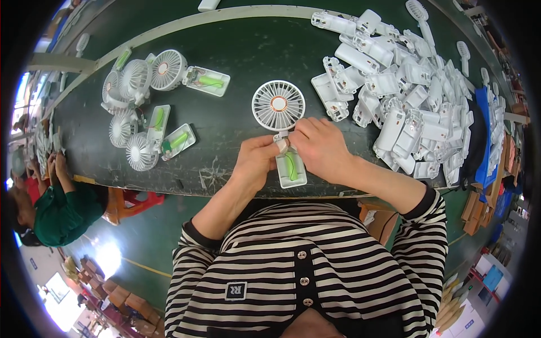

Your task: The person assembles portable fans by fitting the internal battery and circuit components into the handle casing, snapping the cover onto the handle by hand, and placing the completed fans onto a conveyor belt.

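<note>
A white handheld fan (278,115) lies in front of me on the dark green worktable, its round grille pointing away. Its handle shell (301,179) is uncovered, and a green battery (291,167) shows inside. My left hand (253,162) is closed, thumb and fingers pinching the fan's neck from the left. From the right, my right hand (320,145) has its fingers bent and pressed together at the same neck. Both sets of fingertips meet there, so any small part between them is hidden.
At left sit several fans (135,81) with uncovered handles and green batteries. A large heap of white plastic shells (403,84) covers the right side. A pale rail (225,16) runs along the far side. Another person in a green top (67,211) works at far left.
</note>
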`<state>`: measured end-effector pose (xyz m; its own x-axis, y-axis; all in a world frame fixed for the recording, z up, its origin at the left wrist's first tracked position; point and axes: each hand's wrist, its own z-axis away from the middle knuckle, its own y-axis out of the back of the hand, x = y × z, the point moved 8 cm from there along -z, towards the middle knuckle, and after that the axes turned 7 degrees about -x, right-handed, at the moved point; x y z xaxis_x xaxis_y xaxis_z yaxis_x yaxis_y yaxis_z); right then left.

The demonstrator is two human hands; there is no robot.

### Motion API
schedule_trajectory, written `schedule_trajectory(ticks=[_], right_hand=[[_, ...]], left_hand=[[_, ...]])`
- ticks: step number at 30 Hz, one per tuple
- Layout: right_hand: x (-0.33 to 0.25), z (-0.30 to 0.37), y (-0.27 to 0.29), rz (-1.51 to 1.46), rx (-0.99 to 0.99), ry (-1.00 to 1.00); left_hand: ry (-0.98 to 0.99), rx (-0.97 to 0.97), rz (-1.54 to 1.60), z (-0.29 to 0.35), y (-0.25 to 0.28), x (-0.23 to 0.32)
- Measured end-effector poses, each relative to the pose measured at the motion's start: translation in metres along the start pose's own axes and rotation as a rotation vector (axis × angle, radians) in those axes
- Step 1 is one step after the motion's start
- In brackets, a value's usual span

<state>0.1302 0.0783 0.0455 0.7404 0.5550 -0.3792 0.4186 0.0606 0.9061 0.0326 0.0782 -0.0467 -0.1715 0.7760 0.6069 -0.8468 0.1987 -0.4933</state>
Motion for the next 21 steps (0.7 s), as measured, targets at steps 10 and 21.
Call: schedule_trajectory(ticks=[10, 21], right_hand=[[0.015, -0.002, -0.004, -0.189, -0.050, -0.054], [0.034, 0.000, -0.009, -0.409, -0.088, -0.273]], left_hand=[[0.041, -0.061, 0.144, -0.008, -0.006, 0.000], [-0.067, -0.073, 0.043, -0.016, -0.004, 0.008]])
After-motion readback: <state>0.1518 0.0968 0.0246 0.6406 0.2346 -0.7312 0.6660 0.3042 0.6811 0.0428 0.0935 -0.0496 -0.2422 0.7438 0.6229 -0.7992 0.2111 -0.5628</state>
